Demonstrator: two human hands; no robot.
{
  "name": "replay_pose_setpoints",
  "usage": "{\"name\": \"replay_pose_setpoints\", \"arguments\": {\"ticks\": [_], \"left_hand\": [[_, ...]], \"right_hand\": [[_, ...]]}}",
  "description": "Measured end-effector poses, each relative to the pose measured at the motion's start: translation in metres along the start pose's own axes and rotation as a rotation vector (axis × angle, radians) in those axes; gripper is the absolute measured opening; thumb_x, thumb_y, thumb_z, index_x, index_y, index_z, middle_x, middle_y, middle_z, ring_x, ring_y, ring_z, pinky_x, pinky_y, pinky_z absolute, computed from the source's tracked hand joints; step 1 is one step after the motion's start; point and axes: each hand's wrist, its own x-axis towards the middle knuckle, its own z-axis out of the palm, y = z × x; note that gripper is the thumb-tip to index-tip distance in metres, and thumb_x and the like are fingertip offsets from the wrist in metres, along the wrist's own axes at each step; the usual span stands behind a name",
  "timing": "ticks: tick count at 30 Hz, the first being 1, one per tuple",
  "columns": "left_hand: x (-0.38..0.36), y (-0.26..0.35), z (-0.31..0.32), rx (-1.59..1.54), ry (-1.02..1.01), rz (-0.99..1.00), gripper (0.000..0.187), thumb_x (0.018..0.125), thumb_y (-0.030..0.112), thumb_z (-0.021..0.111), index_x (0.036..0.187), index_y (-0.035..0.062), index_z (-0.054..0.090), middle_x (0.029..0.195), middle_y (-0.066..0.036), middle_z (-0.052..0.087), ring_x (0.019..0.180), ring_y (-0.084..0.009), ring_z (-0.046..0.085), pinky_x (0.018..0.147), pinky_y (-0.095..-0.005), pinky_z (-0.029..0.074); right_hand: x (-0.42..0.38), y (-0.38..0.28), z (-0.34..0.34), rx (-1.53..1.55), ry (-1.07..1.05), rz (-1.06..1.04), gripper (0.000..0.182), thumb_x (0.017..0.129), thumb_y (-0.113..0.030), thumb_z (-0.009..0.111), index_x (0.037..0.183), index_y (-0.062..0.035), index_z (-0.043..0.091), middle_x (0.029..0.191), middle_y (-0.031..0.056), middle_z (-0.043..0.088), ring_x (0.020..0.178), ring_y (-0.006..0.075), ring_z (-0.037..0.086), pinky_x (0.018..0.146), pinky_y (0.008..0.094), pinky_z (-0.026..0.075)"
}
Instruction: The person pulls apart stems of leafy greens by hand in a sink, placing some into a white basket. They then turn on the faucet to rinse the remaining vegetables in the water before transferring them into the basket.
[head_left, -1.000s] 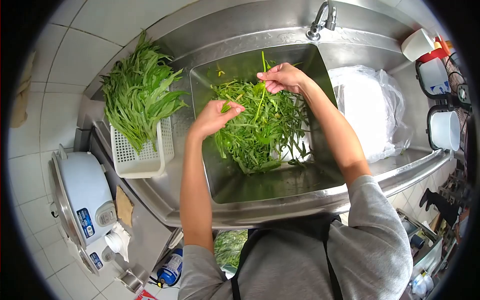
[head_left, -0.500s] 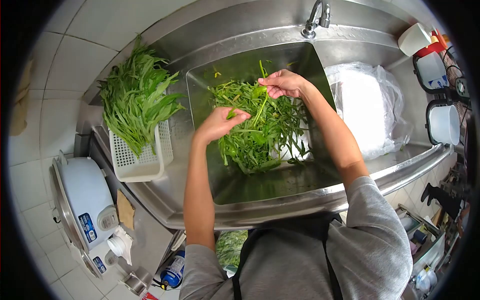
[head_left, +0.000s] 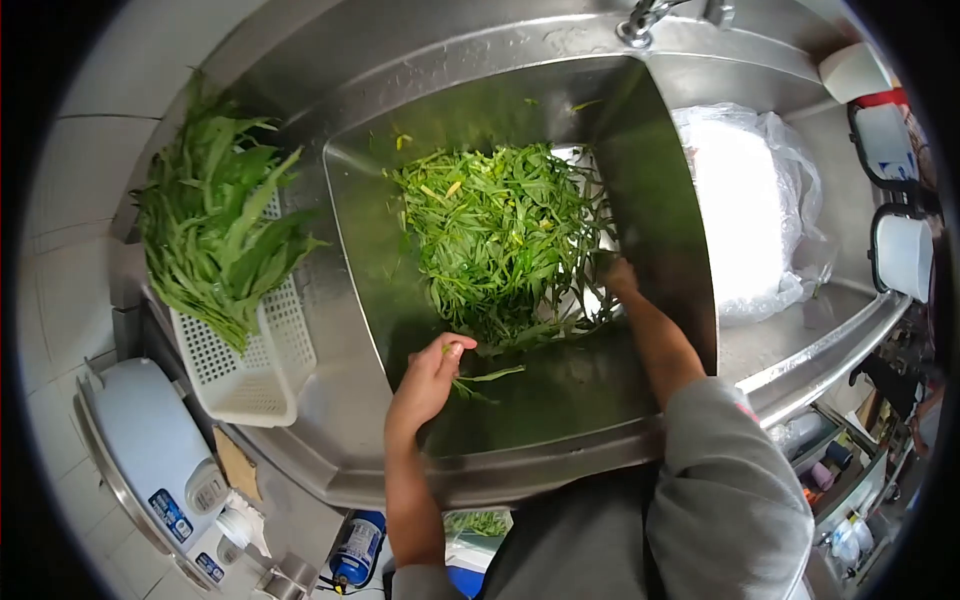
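A stainless steel sink (head_left: 660, 180) holds a loose pile of leafy greens (head_left: 490, 225). My left hand (head_left: 425, 385) is over the sink's near left part, thumb and fingers closed on a leafy green stem (head_left: 488, 377) whose narrow leaves stick out to the right. My right hand (head_left: 620, 277) is low in the sink at the right edge of the pile, beside a white surface that shows under the leaves. Its fingers are dark and blurred, so what they hold cannot be made out.
On the left ledge, a white perforated basket (head_left: 245, 385) carries a bundle of long-leaved greens (head_left: 215, 235). Right of the sink lies a clear plastic bag (head_left: 790, 200) around something bright white. A faucet (head_left: 636, 30) stands at the back, and white containers (head_left: 903, 255) hang far right.
Both hands have come nearer to me from above the pile, the right one down to the pile's right side. The stem my right hand held up is no longer visible there. The view has shifted.
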Motion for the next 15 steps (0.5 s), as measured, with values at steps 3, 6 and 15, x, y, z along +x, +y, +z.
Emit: {"name": "replay_pose_setpoints", "arguments": {"ticks": [3,6,15], "left_hand": [[0.0,0.012,-0.01,0.071,0.119,0.047,0.025,0.091,0.024,0.04,0.097,0.0052,0.056,0.057,-0.003,0.042,0.057,-0.0113,0.043,0.059,-0.0244,0.038],[-0.003,0.021,-0.014,0.098,0.138,0.094,0.026,0.092,0.024,0.039,0.097,0.0051,0.056,0.055,-0.004,0.041,0.056,-0.0121,0.043,0.058,-0.025,0.038],[-0.004,0.019,-0.011,0.208,0.241,0.17,0.024,0.091,0.024,0.039,0.1,0.0087,0.055,0.067,-0.009,0.049,0.065,-0.0217,0.042,0.073,-0.0324,0.036]], "right_hand": [[-0.017,-0.028,0.021,-0.049,0.236,0.165,0.049,0.066,-0.04,0.066,0.101,-0.0062,0.059,0.099,0.0148,0.06,0.087,0.032,0.059,0.078,0.0402,0.046],[-0.014,-0.022,0.033,0.057,0.268,0.104,0.041,0.066,-0.036,0.066,0.095,-0.0068,0.062,0.091,0.0135,0.063,0.085,0.0319,0.06,0.075,0.0406,0.046],[-0.077,-0.091,-0.096,0.815,-0.073,-0.402,0.013,0.082,-0.009,0.051,0.093,-0.0027,0.055,0.077,0.0036,0.061,0.067,0.0094,0.057,0.056,0.0222,0.046]]}}
